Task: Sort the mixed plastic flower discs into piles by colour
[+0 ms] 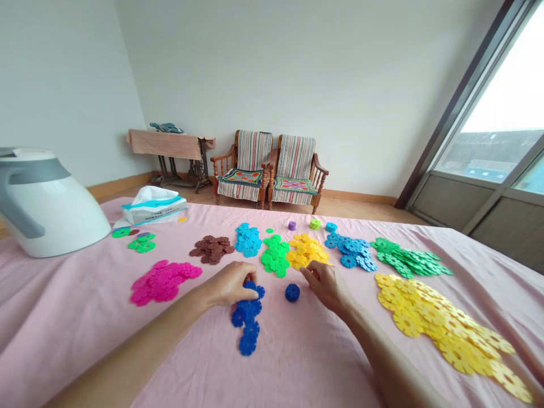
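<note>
My left hand [236, 283] is at the top of a loose pile of dark blue flower-shaped plastic discs [248, 313], its thumb and fingers closed on the uppermost one. Just right of it stands a small neat stack of dark blue discs [292, 292]. My right hand [329, 286] hovers beyond that stack's right side, fingers curled in together by the near edge of a yellow disc pile [306, 249]. Whatever may be between those fingertips is hidden. A bright green disc pile [276, 255] lies between the hands, farther back.
Around lie piles of pink [164, 280], brown [211, 249], light blue [248, 239], blue [353, 251], green [408, 258] and large yellow discs [442, 317]. Small purple [292, 225], lime [315, 224] and blue stacks [331, 227] stand behind. A white jug [59, 209] and tissue pack [155, 207] are left.
</note>
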Action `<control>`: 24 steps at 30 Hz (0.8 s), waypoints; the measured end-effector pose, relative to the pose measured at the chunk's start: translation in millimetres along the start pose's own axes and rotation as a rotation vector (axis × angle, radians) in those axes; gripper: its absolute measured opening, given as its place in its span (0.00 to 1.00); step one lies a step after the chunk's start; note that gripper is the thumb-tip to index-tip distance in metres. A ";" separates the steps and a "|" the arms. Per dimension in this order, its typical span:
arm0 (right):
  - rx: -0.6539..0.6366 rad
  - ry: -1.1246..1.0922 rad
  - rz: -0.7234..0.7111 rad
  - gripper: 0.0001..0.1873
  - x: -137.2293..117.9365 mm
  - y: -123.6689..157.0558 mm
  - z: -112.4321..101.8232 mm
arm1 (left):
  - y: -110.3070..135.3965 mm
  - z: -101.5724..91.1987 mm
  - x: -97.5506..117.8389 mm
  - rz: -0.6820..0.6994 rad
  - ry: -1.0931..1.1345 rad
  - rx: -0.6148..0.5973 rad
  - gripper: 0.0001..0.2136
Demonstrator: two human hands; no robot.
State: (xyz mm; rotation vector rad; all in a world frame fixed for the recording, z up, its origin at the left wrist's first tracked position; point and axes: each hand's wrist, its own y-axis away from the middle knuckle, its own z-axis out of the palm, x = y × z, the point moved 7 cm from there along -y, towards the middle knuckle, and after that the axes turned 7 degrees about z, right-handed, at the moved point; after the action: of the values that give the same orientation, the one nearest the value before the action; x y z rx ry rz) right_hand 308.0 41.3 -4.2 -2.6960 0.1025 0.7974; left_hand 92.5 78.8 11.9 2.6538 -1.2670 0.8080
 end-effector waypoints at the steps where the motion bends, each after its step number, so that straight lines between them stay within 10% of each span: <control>1: 0.000 -0.005 0.002 0.19 1.8 -0.5 2.0 | 0.2 -0.8 -1.1 0.006 0.011 -0.007 0.05; 12: -0.031 -0.003 0.003 0.14 6.0 -0.2 8.2 | 4.5 -2.4 -23.9 -0.150 0.343 -0.070 0.12; 24: -0.071 0.010 -0.008 0.10 3.6 1.2 9.9 | 5.6 -26.8 -16.6 0.005 -0.162 0.045 0.10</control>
State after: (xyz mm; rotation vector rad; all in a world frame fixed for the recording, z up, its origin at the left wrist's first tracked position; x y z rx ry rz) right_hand 305.8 43.5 -14.3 -2.7653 0.0674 0.8003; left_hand 68.4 94.7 25.7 2.8029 -1.3059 0.6403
